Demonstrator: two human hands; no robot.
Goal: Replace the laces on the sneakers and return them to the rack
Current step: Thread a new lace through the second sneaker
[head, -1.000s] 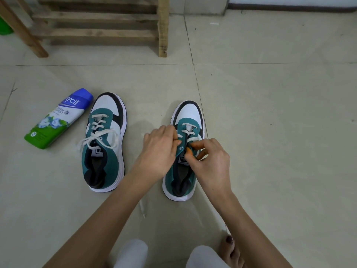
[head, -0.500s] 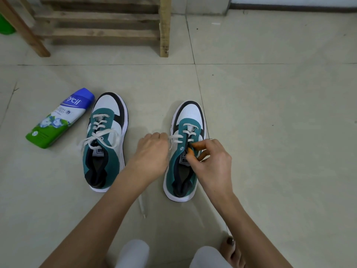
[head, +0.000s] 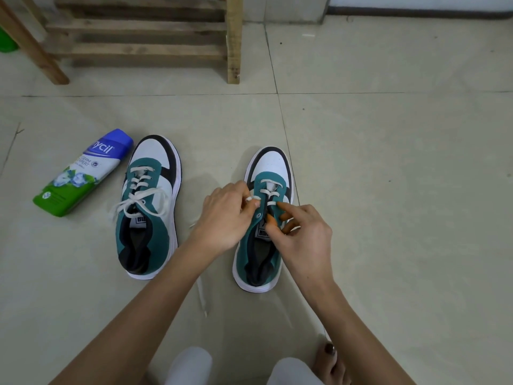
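Two teal, white and black sneakers stand on the tiled floor. The left sneaker (head: pixel 148 207) is fully laced with a tied white bow. The right sneaker (head: pixel 265 220) is laced partway with a white lace (head: pixel 270 193). My left hand (head: pixel 226 218) pinches a piece of that lace at the shoe's left eyelets. My right hand (head: pixel 301 234) rests over the tongue, index finger stretched toward the eyelets, the other fingers curled at the shoe's right edge. A loose lace end (head: pixel 202 295) trails on the floor under my left forearm.
A wooden shoe rack (head: pixel 138 37) stands at the back left. A green and blue bottle (head: pixel 83 173) lies on the floor left of the sneakers. My knees and a bare foot (head: pixel 330 362) show at the bottom edge.
My left hand drew the lace out to the left, then came back to the shoe's left eyelets. My right hand stayed at the tongue and stretched its index finger forward.
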